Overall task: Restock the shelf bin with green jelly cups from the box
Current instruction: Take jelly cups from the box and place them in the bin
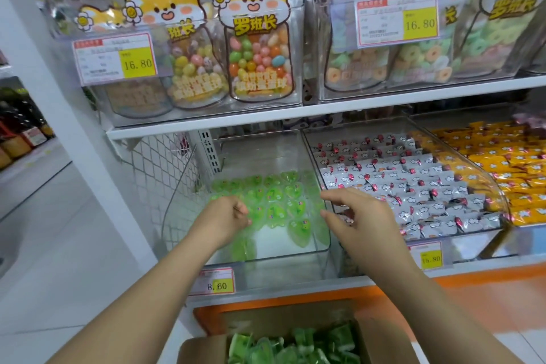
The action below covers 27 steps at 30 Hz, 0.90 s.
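Green, heart-shaped jelly cups (277,201) lie in one clear plastic shelf bin (295,266), right under and between our two hands. We count roughly twenty of them in a loose single layer. They are glossy and translucent with small printed lids, and a few are hidden beneath our left wrist.

Our left hand (227,216) hovers over the left side of that layer with its fingers curled downward. We cannot tell whether it holds a cup or only touches one. Our right hand (354,216) hangs over the bin's right wall, fingers spread and loosely bent, gripping nothing.

Below both forearms, nearest to us, sits one brown cardboard box (204,347). More green cups (298,344) are heaped inside it, too blurred to count.

Just under our left hand, on the shelf edge, is one white and yellow price tag (212,281) reading 8.60. Beyond our right hand, a second clear bin holds rows of silver-wrapped sweets (413,180). Further right still, a third holds orange packets (502,162).
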Tool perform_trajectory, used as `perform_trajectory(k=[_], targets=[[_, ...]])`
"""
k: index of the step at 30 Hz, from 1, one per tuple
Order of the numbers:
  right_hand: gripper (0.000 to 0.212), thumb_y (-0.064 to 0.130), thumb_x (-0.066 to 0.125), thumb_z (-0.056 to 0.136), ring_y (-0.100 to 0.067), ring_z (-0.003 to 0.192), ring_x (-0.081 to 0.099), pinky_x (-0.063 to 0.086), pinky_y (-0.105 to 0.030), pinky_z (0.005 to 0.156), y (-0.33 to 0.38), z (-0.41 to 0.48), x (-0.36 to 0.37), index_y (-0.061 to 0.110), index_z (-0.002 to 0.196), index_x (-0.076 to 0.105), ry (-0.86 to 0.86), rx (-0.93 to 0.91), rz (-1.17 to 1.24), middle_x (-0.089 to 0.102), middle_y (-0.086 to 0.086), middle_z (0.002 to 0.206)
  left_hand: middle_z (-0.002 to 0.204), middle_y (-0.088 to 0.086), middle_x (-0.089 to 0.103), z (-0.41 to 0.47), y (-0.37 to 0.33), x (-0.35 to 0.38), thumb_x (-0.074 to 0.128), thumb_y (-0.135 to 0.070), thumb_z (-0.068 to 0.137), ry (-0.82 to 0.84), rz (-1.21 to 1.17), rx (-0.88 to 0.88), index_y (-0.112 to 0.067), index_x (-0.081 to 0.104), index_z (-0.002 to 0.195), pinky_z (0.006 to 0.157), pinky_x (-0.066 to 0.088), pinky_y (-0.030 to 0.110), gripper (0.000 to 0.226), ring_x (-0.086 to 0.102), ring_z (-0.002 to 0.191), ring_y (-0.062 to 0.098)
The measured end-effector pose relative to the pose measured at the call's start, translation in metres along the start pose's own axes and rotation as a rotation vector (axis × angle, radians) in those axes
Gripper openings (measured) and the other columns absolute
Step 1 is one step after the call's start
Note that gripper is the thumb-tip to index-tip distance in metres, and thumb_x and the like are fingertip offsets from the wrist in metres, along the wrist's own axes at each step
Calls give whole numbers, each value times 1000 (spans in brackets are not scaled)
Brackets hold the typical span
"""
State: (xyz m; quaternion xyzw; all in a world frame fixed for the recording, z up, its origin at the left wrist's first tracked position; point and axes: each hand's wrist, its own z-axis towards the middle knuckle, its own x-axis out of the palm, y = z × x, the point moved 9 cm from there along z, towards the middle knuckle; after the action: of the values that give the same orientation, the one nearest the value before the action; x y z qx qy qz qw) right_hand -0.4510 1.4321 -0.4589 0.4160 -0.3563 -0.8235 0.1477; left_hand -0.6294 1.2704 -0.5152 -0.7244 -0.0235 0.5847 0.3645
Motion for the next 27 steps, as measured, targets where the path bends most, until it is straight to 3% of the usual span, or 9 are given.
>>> perform_trajectory(k=[2, 6, 9, 11, 13, 15, 18, 22, 27], targets=[[27, 13, 66, 84, -7, 103, 56, 45, -29, 95, 2, -1, 5, 18, 110, 68, 14, -10, -14, 64, 8, 113, 84, -1, 58, -7, 12, 8, 73, -29, 80, 90, 104, -28, -19, 56, 85, 73, 43, 23, 19, 60, 87, 20], [26, 11, 67, 83, -8, 105, 55, 47, -30, 94, 2, -4, 6, 18, 107, 70, 14, -7, -8, 61, 14, 106, 106, 2, 60, -15, 26, 24, 70, -49, 77, 217, 284, -122, -17, 60, 107, 82, 44, 24, 45, 57, 102, 19], [25, 11, 68, 82, -10, 105, 56, 47, -32, 94, 3, -5, 6, 19, 106, 70, 23, -16, -20, 57, 19, 101, 102, 4, 61, -17, 26, 30, 70, -36, 81, 256, 274, -151, -13, 61, 108, 74, 42, 21, 37, 59, 98, 19], [25, 11, 68, 82, -8, 104, 55, 45, -29, 96, 2, -4, 6, 18, 106, 70, 33, -18, -22, 59, 17, 104, 88, 3, 61, -19, 23, 31, 70, -25, 81, 279, 220, -170, -13, 62, 101, 61, 40, 18, 25, 59, 80, 16], [25, 12, 67, 83, -8, 106, 54, 43, -26, 98, 1, -4, 7, 19, 107, 70, 46, -20, -23, 58, 17, 104, 65, 0, 60, -18, 26, 31, 69, -11, 79, 262, 14, -218, -15, 59, 87, 48, 40, 16, 14, 55, 53, 9], [25, 14, 67, 83, -8, 107, 54, 41, -24, 98, 0, -3, 8, 20, 107, 70, 60, -23, -30, 56, 20, 104, 52, 1, 59, -19, 28, 34, 64, 0, 82, 269, -312, -290, -13, 56, 88, 43, 46, 16, 16, 56, 40, 5], [25, 15, 67, 83, -7, 108, 54, 41, -23, 98, -1, -3, 9, 21, 107, 70, 74, -26, -34, 56, 20, 104, 74, 7, 63, -22, 17, 44, 56, 8, 87, 322, -741, -374, -11, 52, 111, 55, 57, 22, 31, 67, 54, 10], [24, 14, 67, 83, -7, 108, 54, 41, -23, 98, -2, -2, 8, 20, 107, 70, 78, -24, -17, 54, 22, 103, 92, 16, 63, -23, -9, 48, 46, 18, 84, 360, -1157, -390, -18, 46, 124, 64, 59, 31, 54, 71, 66, 22], [23, 12, 67, 83, -6, 105, 55, 45, -30, 96, -2, -3, 8, 20, 104, 71, 73, -14, 30, 56, 22, 101, 109, 17, 60, -26, -24, 44, 48, 8, 89, 326, -1412, -357, -14, 48, 114, 61, 60, 33, 33, 71, 69, 24]])
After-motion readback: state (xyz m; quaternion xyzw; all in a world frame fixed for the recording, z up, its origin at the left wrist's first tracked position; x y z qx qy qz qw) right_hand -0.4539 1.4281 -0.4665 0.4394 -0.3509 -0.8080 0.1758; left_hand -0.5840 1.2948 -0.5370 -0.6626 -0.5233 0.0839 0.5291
